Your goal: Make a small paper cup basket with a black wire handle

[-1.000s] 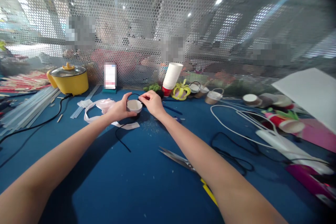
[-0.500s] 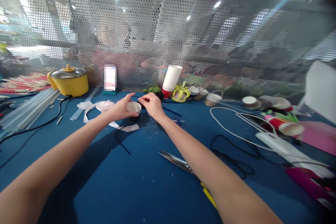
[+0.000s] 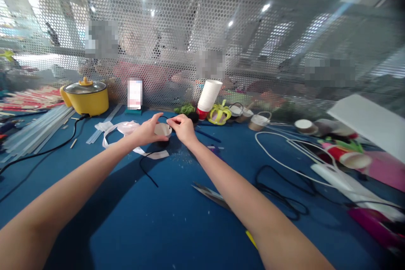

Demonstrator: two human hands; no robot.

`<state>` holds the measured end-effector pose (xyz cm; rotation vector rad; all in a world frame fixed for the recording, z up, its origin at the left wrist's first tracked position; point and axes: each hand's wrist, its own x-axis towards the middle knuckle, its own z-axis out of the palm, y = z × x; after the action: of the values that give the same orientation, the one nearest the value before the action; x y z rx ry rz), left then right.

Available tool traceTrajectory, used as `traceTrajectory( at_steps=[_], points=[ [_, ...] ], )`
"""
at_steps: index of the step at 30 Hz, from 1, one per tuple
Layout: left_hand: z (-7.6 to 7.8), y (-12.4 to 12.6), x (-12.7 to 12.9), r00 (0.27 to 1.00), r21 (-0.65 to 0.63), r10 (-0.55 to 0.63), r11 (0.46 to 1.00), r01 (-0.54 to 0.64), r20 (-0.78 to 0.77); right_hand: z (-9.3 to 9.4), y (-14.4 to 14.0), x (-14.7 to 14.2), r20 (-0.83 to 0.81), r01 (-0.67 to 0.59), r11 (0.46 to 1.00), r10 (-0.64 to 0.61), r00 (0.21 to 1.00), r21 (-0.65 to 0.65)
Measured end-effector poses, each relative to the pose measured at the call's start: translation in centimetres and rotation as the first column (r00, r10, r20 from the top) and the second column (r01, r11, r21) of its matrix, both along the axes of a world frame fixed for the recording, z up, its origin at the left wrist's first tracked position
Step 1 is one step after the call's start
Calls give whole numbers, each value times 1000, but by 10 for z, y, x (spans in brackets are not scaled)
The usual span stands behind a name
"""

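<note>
A small cup [image 3: 163, 130], white inside and dark outside, is held by its left side between the thumb and fingers of my left hand [image 3: 148, 131]. At the cup's right rim, my right hand [image 3: 183, 128] pinches a thin black cord, whose loop arcs over the cup's far edge. A length of black cord [image 3: 147, 173] trails onto the table in front of the cup. White ribbon [image 3: 110, 133] lies in curls beside my left hand. Scissors [image 3: 210, 195] lie under my right forearm, which hides part of their yellow handle.
Beyond my hands stand a phone [image 3: 135, 93], a yellow pot [image 3: 90, 100] and stacked paper cups [image 3: 210, 95]. Clear glue sticks [image 3: 38, 128] lie left. At right are small handled buckets [image 3: 259, 121], a white cable [image 3: 268, 152] and a purple glue gun [image 3: 373, 223].
My right fingers have shifted slightly at the cup's rim, still pinching the cord. The white sheet at far right has tipped and moved left. The view has turned slightly.
</note>
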<state>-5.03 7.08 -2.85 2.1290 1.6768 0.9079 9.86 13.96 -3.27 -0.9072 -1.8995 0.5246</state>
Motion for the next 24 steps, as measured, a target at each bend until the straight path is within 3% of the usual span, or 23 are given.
traceTrajectory(
  at_steps=[17,24],
  points=[
    [1,1,-1,997,3,-11,1000,11,-73,-6,0,4,41,-3,1000,2,999,25],
    [0,0,1,1000,3,-13,1000,13,-25,-6,-2,9,86,-35,998,31,996,50]
  ],
)
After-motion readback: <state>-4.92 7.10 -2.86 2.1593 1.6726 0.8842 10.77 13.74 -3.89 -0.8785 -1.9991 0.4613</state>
